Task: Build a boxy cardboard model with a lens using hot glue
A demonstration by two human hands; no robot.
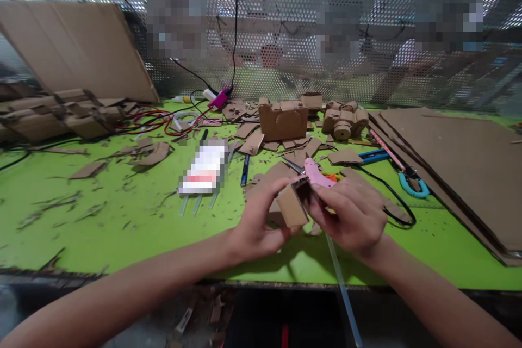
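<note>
In the middle of the head view, my left hand (259, 223) is wrapped round a small cardboard box (292, 207), held tilted above the table. The fingers of my right hand (353, 212) are pinched at the box's dark open end, and their tips are partly hidden. Just behind the hands lies a pink curved tool (318, 173), partly covered by my right hand; its kind is not plain. The metal blades of scissors (293, 165) show beside it. A translucent glue stick (342, 288) runs from under my right hand past the table's front edge.
Cardboard cameras (283, 122) stand at the back among scraps. A phone (204, 167) with a blurred screen lies left, near a blue cutter (245, 170). Turquoise-handled pliers (414, 185) and large cardboard sheets (460, 163) lie right. Cables and a magenta plug block (220, 99) are behind.
</note>
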